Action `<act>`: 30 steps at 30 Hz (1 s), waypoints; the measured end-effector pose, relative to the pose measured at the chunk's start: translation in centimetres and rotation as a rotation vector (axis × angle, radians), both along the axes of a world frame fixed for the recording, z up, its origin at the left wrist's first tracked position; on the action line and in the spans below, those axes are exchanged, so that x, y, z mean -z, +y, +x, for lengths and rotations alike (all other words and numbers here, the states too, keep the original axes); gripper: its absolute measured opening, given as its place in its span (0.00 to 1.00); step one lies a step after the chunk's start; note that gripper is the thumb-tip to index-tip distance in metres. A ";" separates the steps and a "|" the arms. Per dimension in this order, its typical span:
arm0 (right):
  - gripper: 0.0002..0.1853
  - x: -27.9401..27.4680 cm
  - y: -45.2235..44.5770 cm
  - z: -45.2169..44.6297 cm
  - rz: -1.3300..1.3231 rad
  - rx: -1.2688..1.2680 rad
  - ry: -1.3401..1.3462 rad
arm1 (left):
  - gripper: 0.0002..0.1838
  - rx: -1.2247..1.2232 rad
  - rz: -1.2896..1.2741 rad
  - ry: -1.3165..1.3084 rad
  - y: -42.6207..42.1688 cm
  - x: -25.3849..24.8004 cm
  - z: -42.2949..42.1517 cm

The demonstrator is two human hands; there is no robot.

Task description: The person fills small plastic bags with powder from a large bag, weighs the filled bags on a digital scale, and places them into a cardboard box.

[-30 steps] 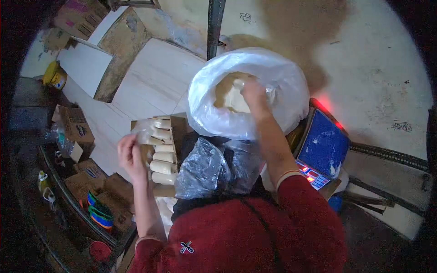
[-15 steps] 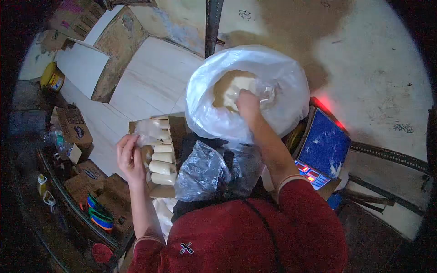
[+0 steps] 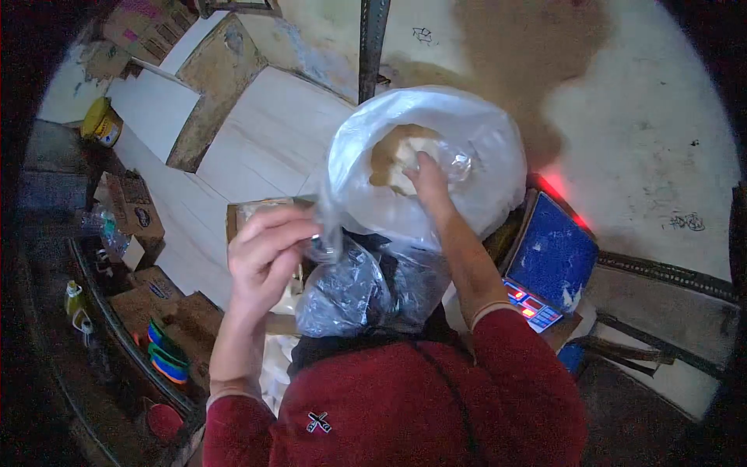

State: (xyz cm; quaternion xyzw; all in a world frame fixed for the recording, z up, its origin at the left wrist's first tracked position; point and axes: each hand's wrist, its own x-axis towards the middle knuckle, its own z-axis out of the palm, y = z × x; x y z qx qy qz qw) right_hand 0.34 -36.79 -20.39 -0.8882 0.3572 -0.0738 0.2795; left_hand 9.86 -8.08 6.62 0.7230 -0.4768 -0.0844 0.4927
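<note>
My left hand (image 3: 268, 249) is closed, thumb against fingers, on a small clear plastic bag (image 3: 330, 222), blurred by motion. The box of filled white packets (image 3: 289, 300) lies behind this hand and is mostly hidden by it. My right hand (image 3: 428, 180) reaches into a large sack lined with white plastic (image 3: 358, 140). Its fingers are curled at the pale powder (image 3: 408, 149) inside; what they hold, if anything, I cannot make out. Shiny clear plastic (image 3: 461, 163) shows just right of this hand. A crumpled clear bag (image 3: 342, 292) lies on my lap.
To the right stands a scale with a blue plate (image 3: 554, 249) and a lit red display (image 3: 529, 305). Cardboard boxes (image 3: 136, 214), a yellow tub (image 3: 101, 124) and a bottle (image 3: 75, 300) are on the left. A metal post (image 3: 371, 50) rises behind the sack.
My left hand has moved right and up from the box of packets, bringing the clear bag towards the sack. My right hand stays in the sack with its fingers shifted slightly.
</note>
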 end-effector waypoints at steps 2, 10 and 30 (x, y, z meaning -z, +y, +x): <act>0.23 -1.3 -0.7 -1.9 0.044 -0.049 -0.108 | 0.16 0.112 -0.081 0.032 -2.3 -0.8 -0.7; 0.31 -9.3 -2.0 -8.1 -0.445 -0.116 -0.105 | 0.15 0.184 0.151 -0.130 -13.6 9.9 1.2; 0.31 -14.9 -2.0 -8.4 -0.008 -0.188 -0.043 | 0.12 0.061 0.447 -0.248 -15.8 15.4 1.9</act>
